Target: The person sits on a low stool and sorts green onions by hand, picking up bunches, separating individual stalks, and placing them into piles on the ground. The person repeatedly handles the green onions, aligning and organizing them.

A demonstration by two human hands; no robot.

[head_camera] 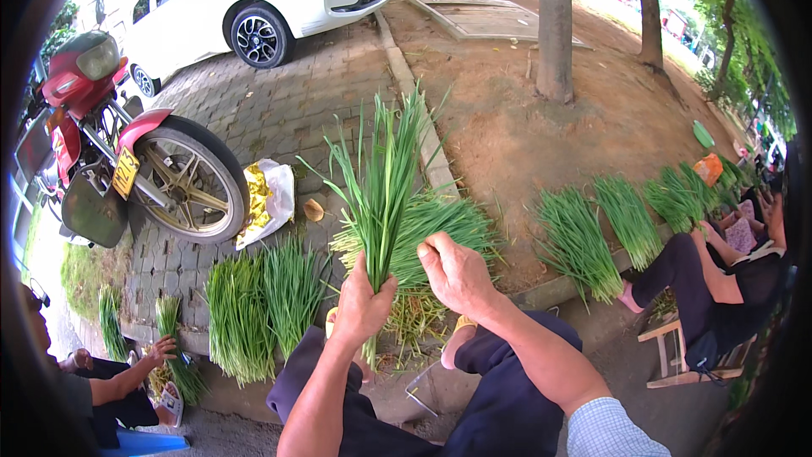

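My left hand [365, 305] is closed around the lower part of an upright bunch of long green leaves [380, 203], likely garlic chives, with the pale stalk ends below the fist. To its right, my right hand [453, 270] is raised with thumb and fingertips together, apart from the bunch; whether a thin leaf is between them cannot be told. Behind both hands lies a pile of the same leaves [444, 235]. Yellowish trimmed scraps [412, 324] are spread on the ground beneath, between my feet.
Two leaf bundles [241, 317] lie left, near a white and gold plastic bag [273, 197] and a red motorcycle [184, 178]. A person's hand [162, 350] is beside bundles at far left. At right, more bundles [580, 241] lie along the kerb near a seated person [704, 273] on a wooden stool [698, 374].
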